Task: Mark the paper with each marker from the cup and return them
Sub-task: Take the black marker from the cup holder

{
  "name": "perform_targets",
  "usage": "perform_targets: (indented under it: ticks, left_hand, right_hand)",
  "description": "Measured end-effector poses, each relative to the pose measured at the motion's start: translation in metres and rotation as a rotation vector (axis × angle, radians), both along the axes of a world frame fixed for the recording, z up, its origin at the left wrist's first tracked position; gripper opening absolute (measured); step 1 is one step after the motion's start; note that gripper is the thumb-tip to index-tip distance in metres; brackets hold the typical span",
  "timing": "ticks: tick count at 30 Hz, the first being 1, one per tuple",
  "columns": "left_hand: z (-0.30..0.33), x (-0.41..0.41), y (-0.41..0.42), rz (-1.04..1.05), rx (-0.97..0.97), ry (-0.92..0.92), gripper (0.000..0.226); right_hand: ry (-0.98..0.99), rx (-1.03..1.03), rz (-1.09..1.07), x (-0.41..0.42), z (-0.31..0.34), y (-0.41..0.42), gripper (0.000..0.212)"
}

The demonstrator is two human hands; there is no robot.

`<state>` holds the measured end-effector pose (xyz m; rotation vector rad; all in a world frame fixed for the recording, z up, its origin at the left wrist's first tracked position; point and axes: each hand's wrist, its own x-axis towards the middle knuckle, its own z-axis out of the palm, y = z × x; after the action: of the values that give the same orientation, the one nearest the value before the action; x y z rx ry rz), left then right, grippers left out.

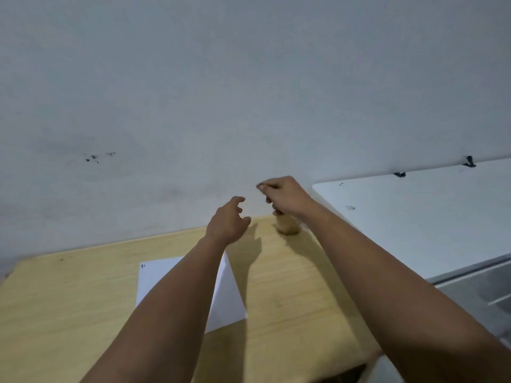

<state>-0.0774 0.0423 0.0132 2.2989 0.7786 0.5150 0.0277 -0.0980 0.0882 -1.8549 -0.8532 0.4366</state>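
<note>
Bare table [69, 299] left of the paper [154, 277]; wall [193, 106] close behind the cup [289, 226].

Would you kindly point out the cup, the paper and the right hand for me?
cup [289, 226]: head view, on its side wall.
paper [154, 275]: head view, on its bare upper left part.
right hand [286, 196]: head view, on the back of the hand.

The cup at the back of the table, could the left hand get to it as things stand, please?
Probably yes. The left hand hangs open beside the cup with bare table between them, though the right hand sits directly over the cup's mouth, so only its side is free.
</note>
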Motion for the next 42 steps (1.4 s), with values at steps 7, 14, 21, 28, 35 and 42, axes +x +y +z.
perform_targets:
  ticks: [7,14,21,28,35,42]
  left_hand:
    - [0.018,-0.116,0.033,0.131,-0.192,-0.187,0.043]
    - [0.024,-0.197,0.047,0.189,-0.198,-0.136,0.069]
    - [0.027,-0.238,0.071,0.112,-0.491,-0.123,0.045]
    - [0.014,-0.269,0.133,0.340,-0.386,-0.240,0.043]
    - [-0.053,-0.259,0.134,0.300,0.416,0.505,0.046]
    - [-0.076,-0.259,0.135,0.248,0.506,0.580,0.053]
  right_hand:
    - [0.131,-0.083,0.277,-0.084,-0.023,0.019,0.019]
    - [0.111,-0.109,0.400,-0.158,-0.031,0.064,0.016]
    - [-0.098,-0.091,0.478,-0.185,-0.044,0.104,0.019]
    - [-0.469,0.019,0.337,-0.156,-0.078,0.118,0.014]
    - [0.653,0.264,0.121,-0.150,-0.090,0.134,0.025]
    - [1.034,0.409,0.141,-0.146,-0.109,0.137,0.024]
